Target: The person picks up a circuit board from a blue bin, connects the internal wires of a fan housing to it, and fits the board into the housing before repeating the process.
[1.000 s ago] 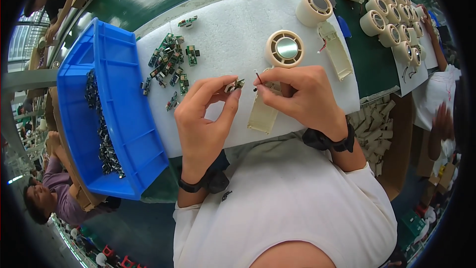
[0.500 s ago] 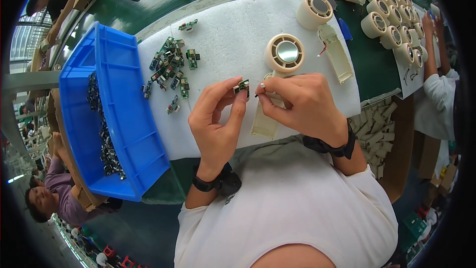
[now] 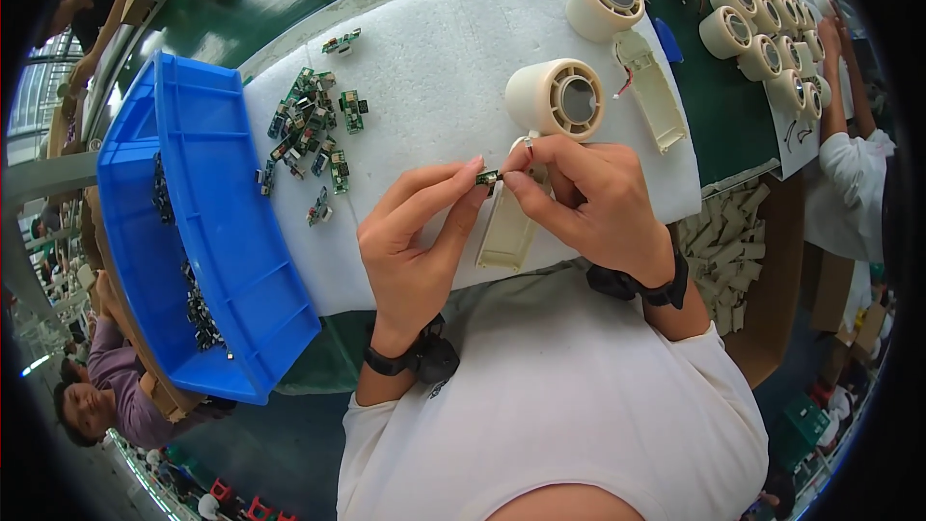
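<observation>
My left hand (image 3: pixel 410 241) pinches a small green circuit board (image 3: pixel 487 178) between thumb and fingertips. From the other side, my right hand (image 3: pixel 598 198) closes thumb and forefinger on a thin wire lead, its tip right at the board's edge; the fingers hide most of it. A small white plug (image 3: pixel 528 144) shows by the right forefinger. Beneath my hands lies a cream handheld fan, its round head (image 3: pixel 550 99) pointing away and its opened handle shell (image 3: pixel 505 232) toward me. Whether the lead sits in the board's socket cannot be made out.
Loose circuit boards (image 3: pixel 307 116) are heaped on the white foam sheet (image 3: pixel 424 58). A blue bin (image 3: pixel 236 212) with more parts stands left. Another fan head (image 3: pixel 606 4) and a handle shell with red wire (image 3: pixel 648 96) lie right, near rows of fans (image 3: pixel 762 14) and a carton of shells (image 3: pixel 723 251).
The circuit board and the lead in my right hand have come together. The fan head has rolled to face more to the right. The view has shifted slightly.
</observation>
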{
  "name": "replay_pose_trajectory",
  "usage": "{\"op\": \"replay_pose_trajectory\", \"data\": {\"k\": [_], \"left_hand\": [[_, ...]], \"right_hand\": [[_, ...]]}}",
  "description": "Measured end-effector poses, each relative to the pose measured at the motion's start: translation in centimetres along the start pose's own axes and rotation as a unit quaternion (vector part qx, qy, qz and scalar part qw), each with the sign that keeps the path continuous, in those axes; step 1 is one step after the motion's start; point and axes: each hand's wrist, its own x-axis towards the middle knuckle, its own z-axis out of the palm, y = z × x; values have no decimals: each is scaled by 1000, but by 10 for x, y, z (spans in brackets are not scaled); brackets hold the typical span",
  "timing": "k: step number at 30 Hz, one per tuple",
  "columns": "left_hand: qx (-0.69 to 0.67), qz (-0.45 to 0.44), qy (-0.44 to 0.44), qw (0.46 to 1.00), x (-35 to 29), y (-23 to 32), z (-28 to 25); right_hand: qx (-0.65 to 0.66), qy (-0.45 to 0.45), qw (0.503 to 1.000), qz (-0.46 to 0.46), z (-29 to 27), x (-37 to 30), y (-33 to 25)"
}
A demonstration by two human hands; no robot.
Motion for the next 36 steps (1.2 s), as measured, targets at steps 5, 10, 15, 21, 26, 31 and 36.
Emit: {"op": "replay_pose_trajectory", "data": {"k": [5,10,15,21,26,31,36], "left_hand": [[-38,-29,-27,998,6,3,-4],[-38,-27,-31,998,2,2,-5],[-118,-71,-67,988,5,5,-11],[-155,-101,-137,973,9,9,-14],[-124,-70,-121,982,5,4,-13],[-78,-49,-109,990,4,5,-11],[-114,-68,-110,985,4,7,-11]], "right_hand": [[-8,-28,999,-23,-8,6,1],[-7,-30,999,-34,-7,5,2],[53,-53,997,31,-17,1,3],[152,-56,985,57,-15,-7,13],[159,-72,983,57,-14,-7,16],[148,-78,985,52,-15,-8,18],[152,-74,984,57,-15,-7,16]]}}
